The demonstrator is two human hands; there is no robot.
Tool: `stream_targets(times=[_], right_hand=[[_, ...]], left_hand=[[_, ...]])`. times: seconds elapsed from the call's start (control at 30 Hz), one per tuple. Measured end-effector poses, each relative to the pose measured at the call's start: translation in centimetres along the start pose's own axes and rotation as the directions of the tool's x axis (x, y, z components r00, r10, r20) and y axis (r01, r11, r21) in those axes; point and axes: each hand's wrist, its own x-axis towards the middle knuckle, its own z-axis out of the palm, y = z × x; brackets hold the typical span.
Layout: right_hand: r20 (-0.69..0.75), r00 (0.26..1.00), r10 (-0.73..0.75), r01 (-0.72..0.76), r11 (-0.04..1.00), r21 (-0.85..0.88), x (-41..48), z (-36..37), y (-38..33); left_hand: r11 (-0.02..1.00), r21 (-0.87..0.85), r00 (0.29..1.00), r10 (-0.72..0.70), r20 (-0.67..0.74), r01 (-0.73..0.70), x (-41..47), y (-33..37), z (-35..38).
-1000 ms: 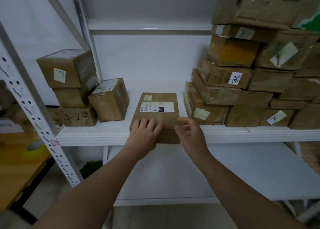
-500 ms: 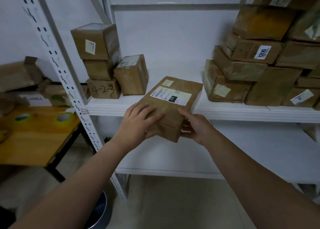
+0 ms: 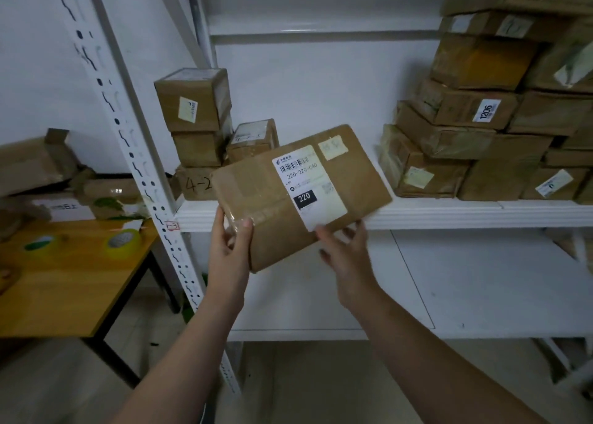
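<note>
I hold a flat cardboard parcel [image 3: 256, 195] in both hands, out in front of the lip of the middle shelf board [image 3: 449, 213]. It is tilted, with its taped top face and its white shipping label [image 3: 308, 186] marked "220" turned up toward me. My left hand [image 3: 231, 247] grips the parcel's left end, thumb pressed on the taped face and fingers wrapped behind it. My right hand [image 3: 346, 250] grips the near edge below the label, thumb on top and fingers curled underneath.

The shelving is white metal, with a slotted upright [image 3: 128, 134] on the left and a bare white wall [image 3: 305, 86] behind. On the same board to the left stands a small stack of boxes [image 3: 192, 102]; the bottom one [image 3: 195, 182] has "4-2" written on it, and a small box [image 3: 253, 137] sits just beside the stack. A bigger, untidy pile [image 3: 449, 141] fills the right side, one box [image 3: 465, 112] labelled "1206". The lower shelf board [image 3: 481, 279] is white too. Left of the rack is a wooden table [image 3: 64, 288] with a green tape roll [image 3: 38, 242] and a yellow tape roll [image 3: 123, 239]. The floor [image 3: 288, 375] is pale.
</note>
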Motion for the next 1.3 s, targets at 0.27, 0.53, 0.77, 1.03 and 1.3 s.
stream_targets(times=[0.27,0.53,0.77,1.03,1.3], right_hand=[[-0.024,0.951,-0.309,0.275,0.875,-0.399,0.6,-6.2,-4.2],[-0.073,0.923,-0.377,0.315,0.852,-0.418,-0.5,-7.9,-2.0],[-0.127,0.928,-0.351,0.268,0.862,-0.430,-0.4,-8.6,-0.9],[-0.316,0.863,-0.394,0.162,0.809,-0.566,-2.9,-10.8,-0.3],[-0.497,0.748,-0.440,0.073,0.799,-0.597,-9.3,-17.8,-0.6]], left_hand=[[0.987,0.121,0.992,0.093,0.088,-0.103,0.9,0.9,-1.2],[0.968,0.218,0.990,0.110,0.093,-0.128,2.2,-0.2,0.8],[0.965,0.230,0.984,0.094,0.151,-0.128,2.0,-1.2,1.1],[0.930,0.328,0.953,0.067,0.294,-0.167,0.8,-3.8,2.7],[0.958,0.262,0.871,-0.026,0.491,-0.120,-4.3,-6.3,8.6]])
